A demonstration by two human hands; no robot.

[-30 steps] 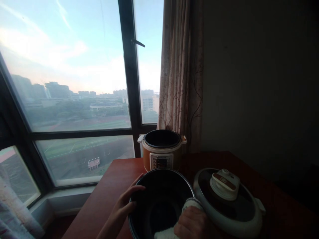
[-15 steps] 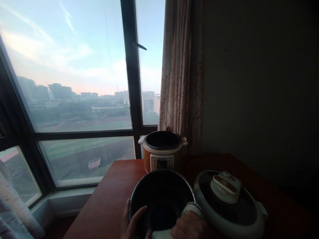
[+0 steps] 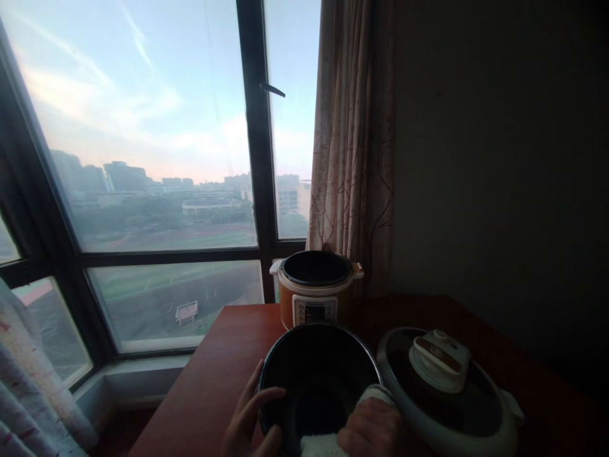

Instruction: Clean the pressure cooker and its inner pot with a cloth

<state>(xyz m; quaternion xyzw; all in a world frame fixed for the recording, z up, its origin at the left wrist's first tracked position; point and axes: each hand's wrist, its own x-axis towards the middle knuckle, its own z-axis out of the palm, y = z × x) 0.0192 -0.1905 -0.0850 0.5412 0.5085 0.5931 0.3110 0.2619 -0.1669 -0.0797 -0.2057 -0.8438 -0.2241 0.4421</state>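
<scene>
A dark round inner pot point(image 3: 318, 362) is tilted toward me at the near side of the table. My left hand point(image 3: 254, 416) grips its left rim, with the thumb and a finger over the inside. In my right hand point(image 3: 373, 425), closed in a fist, is a pale cloth point(image 3: 373, 393), pressed against the pot's right rim; part of it hangs inside the pot. Behind stands the brown and cream electric pressure cooker point(image 3: 309, 298), its top uncovered. The cooker's lid point(image 3: 457, 412), cream with a knobbed handle, lies to the right of the pot.
The reddish-brown table point(image 3: 209, 374) carries all of these. A tall window point(image 3: 157, 158) borders it on the left, with a patterned curtain point(image 3: 349, 146) behind the cooker. Another curtain point(image 3: 33, 381) hangs at lower left. The dark wall point(image 3: 485, 158) is on the right.
The whole view has shifted slightly, so everything appears a little farther right. Both hands keep their hold on the pot and the cloth.
</scene>
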